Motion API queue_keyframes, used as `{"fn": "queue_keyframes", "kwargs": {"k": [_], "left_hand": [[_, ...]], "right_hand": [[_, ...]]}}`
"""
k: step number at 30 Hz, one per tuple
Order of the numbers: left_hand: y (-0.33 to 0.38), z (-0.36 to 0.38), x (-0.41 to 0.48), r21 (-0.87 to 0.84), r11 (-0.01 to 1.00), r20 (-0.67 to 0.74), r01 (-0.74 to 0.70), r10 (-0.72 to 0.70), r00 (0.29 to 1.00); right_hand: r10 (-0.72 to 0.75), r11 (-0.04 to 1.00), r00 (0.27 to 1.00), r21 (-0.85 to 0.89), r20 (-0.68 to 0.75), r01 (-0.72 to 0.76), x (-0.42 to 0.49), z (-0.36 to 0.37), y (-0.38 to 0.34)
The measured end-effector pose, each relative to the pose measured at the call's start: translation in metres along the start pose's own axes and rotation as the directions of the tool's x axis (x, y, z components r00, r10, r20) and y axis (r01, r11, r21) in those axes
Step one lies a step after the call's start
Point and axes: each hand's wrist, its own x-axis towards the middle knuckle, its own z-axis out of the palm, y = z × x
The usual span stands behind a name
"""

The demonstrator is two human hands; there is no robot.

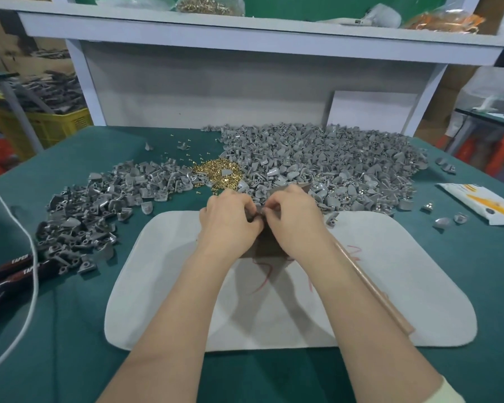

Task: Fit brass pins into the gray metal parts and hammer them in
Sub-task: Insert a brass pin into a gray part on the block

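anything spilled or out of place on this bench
Yes, minor. Loose brass pins lie scattered on the green cloth beyond the brass pin pile, and one gray part sits on top of it. A few stray gray parts lie apart near the white packet.

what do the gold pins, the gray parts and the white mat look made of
Pins: likely brass, shiny yellow-gold glints.
Gray parts: look like cast metal, matte gray with dull highlights.
Mat: matte white sheet, rounded corners, perhaps foam or felt.
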Motion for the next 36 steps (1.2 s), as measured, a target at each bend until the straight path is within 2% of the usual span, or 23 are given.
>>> {"fn": "queue_keyframes", "kwargs": {"k": [5,16,36], "left_hand": [[0.000,0.001,0.000,-0.003,1.000,0.003,-0.020,0.020,1.000],[0.003,0.002,0.000,0.026,0.999,0.004,-0.019,0.019,1.000],[0.004,0.002,-0.002,0.061,0.998,-0.010,-0.031,0.032,0.999]], "right_hand": [[-0.039,0.994,0.998,-0.101,0.055,0.044,0.002,-0.003,-0.005],[0.058,0.998,0.996,0.026,0.073,-0.060,-0.001,-0.006,-0.011],[0.115,0.992,0.993,0.055,0.035,-0.117,-0.002,-0.003,-0.011]]}}
